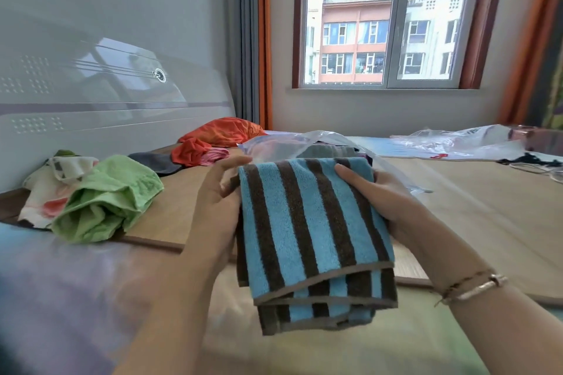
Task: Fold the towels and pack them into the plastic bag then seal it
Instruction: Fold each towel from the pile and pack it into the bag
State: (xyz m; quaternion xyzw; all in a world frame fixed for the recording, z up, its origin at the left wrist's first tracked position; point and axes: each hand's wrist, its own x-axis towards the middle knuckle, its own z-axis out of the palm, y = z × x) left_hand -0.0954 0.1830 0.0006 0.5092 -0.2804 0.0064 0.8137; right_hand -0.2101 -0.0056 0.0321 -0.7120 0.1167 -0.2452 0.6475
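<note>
Towel (pixel 307 228), blue with brown stripes, already folded into a thick multi-layer pad, held up off the bed (pixel 475 210) between both hands. Left hand (pixel 217 192) grips the far-left edge, fingers curled round it; right hand (pixel 384 195) grips the far-right edge, thumb on top, fingers under. Gripping near the far corners keeps the layers from fanning out and lets the near hemmed end hang free. Judgement: the fold is done and this one is on its way into the bag.

Plastic bag (pixel 283 148) sits just beyond the towel, mouth raised toward the person, with something grey and dark already inside. The towel's far edge is near the bag mouth, possibly touching; cannot tell. Leading with the far edge makes sense: it is the stiff folded side, so it should slide in without snagging the film.

Edges and room: the bag mouth looks about as wide as the towel, so it is a tight fit and the film may collapse with no hand free to hold it open. The bed to the right is largely open mat. To the left, a green towel (pixel 109 198) and a white patterned one (pixel 48 186) lie crumpled and unfolded; orange cloth (pixel 219 134) lies farther back by the headboard (pixel 91 94). A second clear bag (pixel 457 143) lies flat at far right, well apart.

Packing is partly done; sealing comes later.
</note>
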